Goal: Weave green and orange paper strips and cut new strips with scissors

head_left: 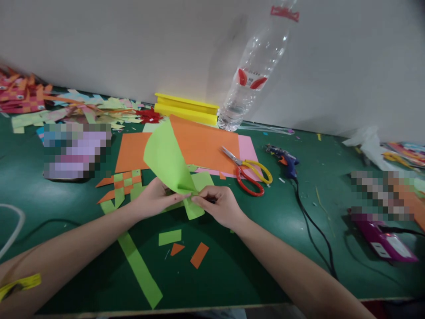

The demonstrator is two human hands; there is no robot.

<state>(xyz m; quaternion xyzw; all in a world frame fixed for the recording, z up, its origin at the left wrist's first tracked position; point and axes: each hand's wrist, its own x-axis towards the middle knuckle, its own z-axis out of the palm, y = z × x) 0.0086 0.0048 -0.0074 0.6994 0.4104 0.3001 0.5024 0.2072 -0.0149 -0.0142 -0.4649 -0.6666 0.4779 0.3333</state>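
Observation:
Both hands hold one sheet of light green paper (168,155), which is bent into a curve and stands up from the fingers. My left hand (157,199) is closed on its lower left side, with the thumb pointing right. Pinched near the paper's lower corner, the fingers of my right hand (219,201) almost meet the left thumb. A woven orange and green paper piece (124,185) lies left of my left hand. Scissors (247,173) with one red and one yellow handle rest open beyond my right hand, partly over orange sheets (206,144).
A clear plastic bottle (252,75) leans at the wall beside folded yellow paper (186,109). A blue glue gun (283,159) trails its cord to the right. Paper scraps (99,106) pile at back left. A purple power strip (381,237) lies right, a long green strip (139,270) in front.

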